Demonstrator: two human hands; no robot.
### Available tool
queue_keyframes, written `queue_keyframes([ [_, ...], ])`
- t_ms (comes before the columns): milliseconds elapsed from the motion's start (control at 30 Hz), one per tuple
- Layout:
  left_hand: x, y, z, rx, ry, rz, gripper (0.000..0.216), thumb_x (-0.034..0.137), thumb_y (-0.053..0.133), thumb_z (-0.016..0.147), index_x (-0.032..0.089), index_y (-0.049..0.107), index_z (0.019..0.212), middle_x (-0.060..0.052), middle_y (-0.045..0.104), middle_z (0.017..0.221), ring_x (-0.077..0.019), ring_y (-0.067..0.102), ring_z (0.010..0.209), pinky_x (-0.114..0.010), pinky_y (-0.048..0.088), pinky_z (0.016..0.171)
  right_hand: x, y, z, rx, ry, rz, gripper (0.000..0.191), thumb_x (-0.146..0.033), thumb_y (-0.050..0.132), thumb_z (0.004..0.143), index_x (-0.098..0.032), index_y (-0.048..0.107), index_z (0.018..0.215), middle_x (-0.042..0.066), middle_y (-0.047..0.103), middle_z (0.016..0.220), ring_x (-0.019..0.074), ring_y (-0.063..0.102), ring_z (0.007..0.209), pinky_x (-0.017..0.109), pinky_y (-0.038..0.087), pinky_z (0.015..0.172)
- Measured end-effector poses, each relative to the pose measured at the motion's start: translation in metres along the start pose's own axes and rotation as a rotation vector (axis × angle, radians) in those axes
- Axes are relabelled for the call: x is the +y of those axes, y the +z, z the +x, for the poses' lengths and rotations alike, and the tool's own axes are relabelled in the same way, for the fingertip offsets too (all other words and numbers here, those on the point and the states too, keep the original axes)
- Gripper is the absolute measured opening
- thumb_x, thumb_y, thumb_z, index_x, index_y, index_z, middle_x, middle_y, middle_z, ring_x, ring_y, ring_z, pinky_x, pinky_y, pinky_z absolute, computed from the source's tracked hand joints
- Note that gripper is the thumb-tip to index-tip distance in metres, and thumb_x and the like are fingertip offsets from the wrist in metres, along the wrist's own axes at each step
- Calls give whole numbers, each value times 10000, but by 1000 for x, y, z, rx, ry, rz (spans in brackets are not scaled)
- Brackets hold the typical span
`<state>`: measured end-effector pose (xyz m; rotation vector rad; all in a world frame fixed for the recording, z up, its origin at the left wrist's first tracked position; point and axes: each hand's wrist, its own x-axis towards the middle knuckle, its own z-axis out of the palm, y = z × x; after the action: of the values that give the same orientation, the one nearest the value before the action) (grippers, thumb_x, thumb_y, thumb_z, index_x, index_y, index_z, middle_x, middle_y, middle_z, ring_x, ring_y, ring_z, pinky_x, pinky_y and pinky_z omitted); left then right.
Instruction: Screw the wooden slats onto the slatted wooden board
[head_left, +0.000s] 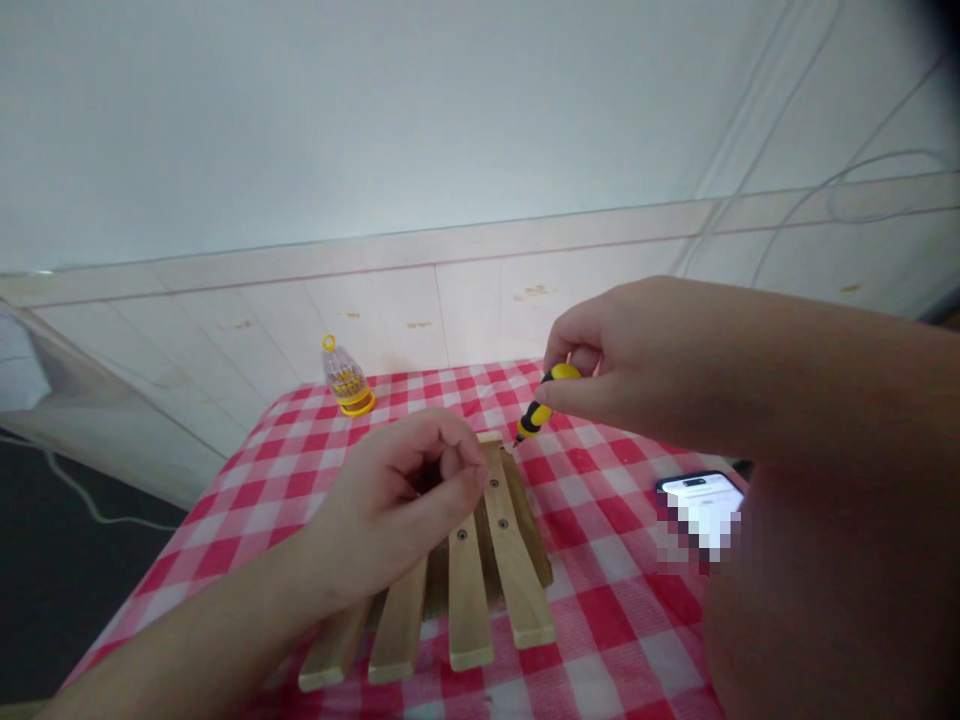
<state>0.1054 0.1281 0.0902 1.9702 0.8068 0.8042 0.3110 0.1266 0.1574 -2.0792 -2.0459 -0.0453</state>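
Note:
A wooden slatted rack (465, 590) lies on the red-and-white checked tablecloth (285, 470). My left hand (390, 510) rests on the rack's far end, fingers curled and pinched together at a slat near a screw. My right hand (637, 360) hovers just behind the rack and grips a small yellow-and-black screwdriver (544, 400), its tip pointing down at the rack's far corner.
A clear bit holder with a yellow base (346, 380) stands at the table's far left edge. A phone with a lit screen (701, 505) lies at the right. Beyond the table are a tiled floor and a white wall with cables.

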Motion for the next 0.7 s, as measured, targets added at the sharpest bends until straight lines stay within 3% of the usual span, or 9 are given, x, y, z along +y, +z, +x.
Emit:
queue_keyframes([
  [100, 10, -2, -6, 163, 0, -172, 82, 234, 557, 784, 180, 512, 740, 66, 407, 507, -44, 332, 405, -154, 288, 380, -28, -10, -8, -227, 13, -116, 222, -368, 574, 743, -181, 689, 714, 32, 603, 554, 140, 572, 550, 244, 351, 481],
  [200, 13, -4, -8, 219, -2, -206, 71, 228, 565, 779, 180, 528, 743, 68, 409, 509, -44, 338, 408, -151, 288, 381, -43, -10, -11, -272, -51, -156, 199, -340, 555, 752, -188, 682, 748, 34, 605, 593, 126, 525, 542, 254, 323, 505],
  [367, -1, -9, 1, 28, -75, 132, 139, 219, 506, 799, 158, 606, 724, 36, 507, 548, -70, 431, 482, -166, 320, 431, -48, -1, -8, -263, -160, -249, 148, -268, 552, 758, -166, 650, 718, 15, 571, 568, 82, 426, 470, 249, 270, 479],
  [467, -14, -10, 9, -13, -58, 347, 218, 175, 446, 803, 161, 660, 762, 22, 578, 592, -78, 478, 518, -178, 333, 466, -51, 1, -7, -232, -223, -246, 165, -262, 538, 773, -163, 635, 684, 6, 554, 548, 72, 393, 445, 247, 276, 473],
  [700, -25, -5, 15, -113, -67, 456, 276, 163, 434, 796, 169, 705, 846, 10, 643, 652, -90, 537, 559, -183, 355, 499, -52, 4, -4, -286, -206, -294, 166, -229, 527, 774, -167, 654, 688, 33, 603, 604, 98, 466, 503, 254, 325, 543],
])
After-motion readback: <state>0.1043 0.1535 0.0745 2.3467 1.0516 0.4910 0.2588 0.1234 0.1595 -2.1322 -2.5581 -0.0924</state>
